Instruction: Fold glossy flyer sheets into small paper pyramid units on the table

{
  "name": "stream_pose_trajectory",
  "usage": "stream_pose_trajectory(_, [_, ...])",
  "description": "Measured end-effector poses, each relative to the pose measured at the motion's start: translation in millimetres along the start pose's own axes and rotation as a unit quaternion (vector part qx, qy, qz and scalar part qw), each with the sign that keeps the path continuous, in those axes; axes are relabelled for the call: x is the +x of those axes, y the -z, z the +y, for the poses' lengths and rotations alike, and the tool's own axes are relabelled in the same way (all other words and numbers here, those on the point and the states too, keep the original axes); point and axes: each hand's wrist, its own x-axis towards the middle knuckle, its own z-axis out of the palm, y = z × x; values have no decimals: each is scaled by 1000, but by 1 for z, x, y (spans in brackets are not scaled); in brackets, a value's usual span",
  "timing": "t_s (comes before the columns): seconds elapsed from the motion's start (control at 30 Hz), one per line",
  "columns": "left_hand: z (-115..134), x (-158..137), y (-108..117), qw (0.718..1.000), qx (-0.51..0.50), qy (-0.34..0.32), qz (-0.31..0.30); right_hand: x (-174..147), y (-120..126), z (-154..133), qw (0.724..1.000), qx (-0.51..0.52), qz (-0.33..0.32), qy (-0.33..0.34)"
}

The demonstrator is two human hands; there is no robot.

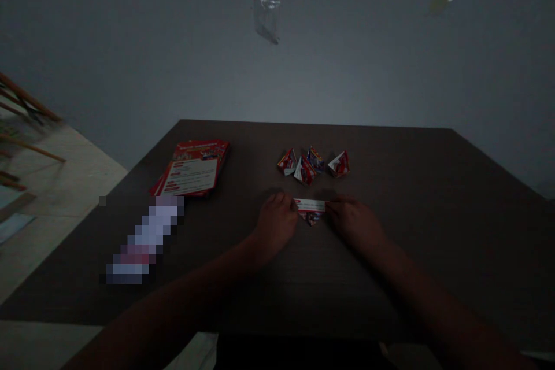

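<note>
A folded paper [309, 206], its white band above a pointed, patterned flap, is held at its left end by the left hand [277, 221] and at its right by the right hand [356, 221], near the middle of the dark, faintly grained table [433, 196]; just beyond sit four angular paper pieces [306, 171], and leftward a stack of red leaflets [193, 170]

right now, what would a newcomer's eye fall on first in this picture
Likely the folded paper near the middle of the table, its pale printed strip standing out between the left hand and the right hand. Just beyond it sit four folded paper shapes, and to the left lies a stack of red leaflets. Nearer than that stack, a bright pixelated patch also draws the eye; what it hides cannot be told.
</note>
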Motion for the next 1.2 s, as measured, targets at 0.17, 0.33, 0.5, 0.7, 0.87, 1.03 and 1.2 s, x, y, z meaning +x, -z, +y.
stream_pose_trajectory(0.17, [-2, -4, 2, 1000, -12, -20, 2, -4, 2, -15, 998, -60, -6, 3])
stream_pose_trajectory(0.33, [-8, -8, 4, 998, -53, -29, 12, -4, 2, -15, 998, -55, 11, 30])
stream_pose_trajectory(0.5, [-12, -3, 4, 996, -89, -19, 24, -6, -3, 4, 996, 10, 58, 70])
stream_pose_trajectory(0.7, [-9, 0, 3, 993, -108, 11, 44, -9, -10, 16, 991, 54, 91, 87])
stream_pose_trajectory(0.87, [-5, -6, 2, 991, -123, 22, 42, -16, -14, 17, 994, 29, 80, 66])
stream_pose_trajectory(1.03, [0, -14, 2, 992, -115, 46, 26, -23, -17, 20, 996, 18, 60, 71])
stream_pose_trajectory(1.2, [4, -21, 9, 992, -109, 56, 6, -25, -16, 16, 996, 21, 52, 68])
